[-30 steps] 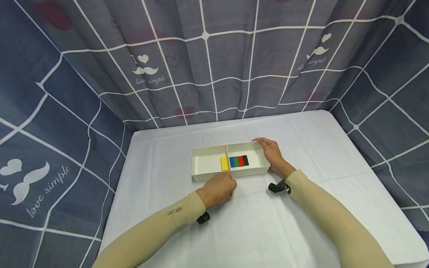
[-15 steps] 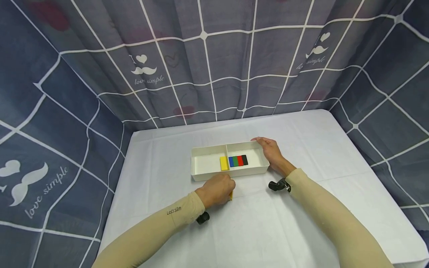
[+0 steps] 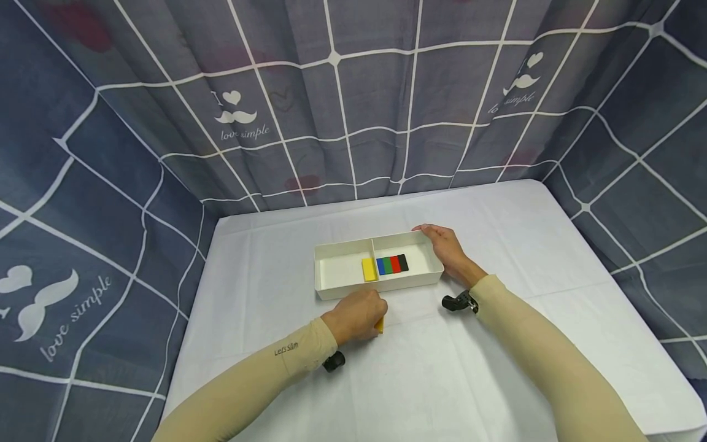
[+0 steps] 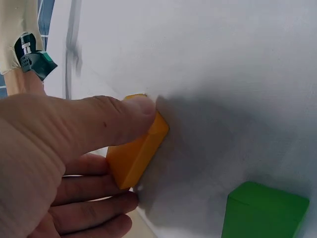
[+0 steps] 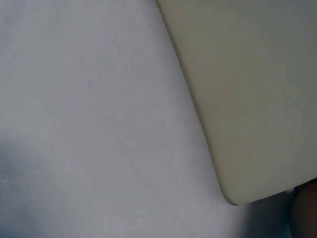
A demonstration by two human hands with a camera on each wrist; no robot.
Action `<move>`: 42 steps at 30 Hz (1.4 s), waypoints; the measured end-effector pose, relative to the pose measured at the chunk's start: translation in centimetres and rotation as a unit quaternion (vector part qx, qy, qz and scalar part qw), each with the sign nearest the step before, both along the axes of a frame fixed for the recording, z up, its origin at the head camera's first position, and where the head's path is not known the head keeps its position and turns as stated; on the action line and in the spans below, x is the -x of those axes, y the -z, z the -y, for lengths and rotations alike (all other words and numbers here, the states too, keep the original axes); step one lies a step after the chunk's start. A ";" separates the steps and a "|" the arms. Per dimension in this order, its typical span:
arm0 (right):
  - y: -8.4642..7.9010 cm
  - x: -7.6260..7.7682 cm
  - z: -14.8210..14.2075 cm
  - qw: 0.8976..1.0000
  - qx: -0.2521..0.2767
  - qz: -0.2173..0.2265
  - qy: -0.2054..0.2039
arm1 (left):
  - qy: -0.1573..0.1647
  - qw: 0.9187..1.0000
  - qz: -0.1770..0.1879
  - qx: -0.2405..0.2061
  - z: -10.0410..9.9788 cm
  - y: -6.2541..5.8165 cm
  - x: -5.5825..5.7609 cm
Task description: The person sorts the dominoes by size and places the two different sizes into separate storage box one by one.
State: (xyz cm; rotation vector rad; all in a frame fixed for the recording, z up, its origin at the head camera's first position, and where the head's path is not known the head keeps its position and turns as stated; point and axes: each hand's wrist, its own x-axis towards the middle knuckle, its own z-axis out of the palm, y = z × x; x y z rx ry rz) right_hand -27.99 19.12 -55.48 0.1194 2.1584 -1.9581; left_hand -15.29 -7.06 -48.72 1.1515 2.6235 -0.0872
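A white two-compartment box (image 3: 337, 294) stands mid-table in the head view. My right hand (image 3: 450, 253) grips its right end, fingers at the far corner. The right wrist view shows a box wall (image 5: 257, 99) close up. My left hand (image 3: 360, 314) is just in front of the box and pinches a yellow-orange block (image 4: 136, 153) between thumb and fingers. A green block (image 4: 265, 210) lies on the cloth near that hand; the head view hides it. Inside the box, a yellow block (image 3: 368, 269) lies left of the divider. Blue, green, red and black pieces (image 3: 392, 264) lie side by side to its right.
A white cloth (image 3: 442, 374) covers the table. Dark checked curtains (image 3: 375, 104) enclose its back and sides. A black wrist camera (image 3: 459, 302) sits at the right wrist and another black camera (image 3: 334, 361) at the left.
The pinched block shows slightly more below my left hand. Otherwise both hands and the box hold nearly the same places, with a slight drift of the whole view.
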 end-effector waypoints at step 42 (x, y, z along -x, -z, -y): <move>0.0 -0.2 0.2 1.000 0.011 -0.004 0.009 | -0.041 0.995 0.036 -0.080 2.7 -9.4 2.2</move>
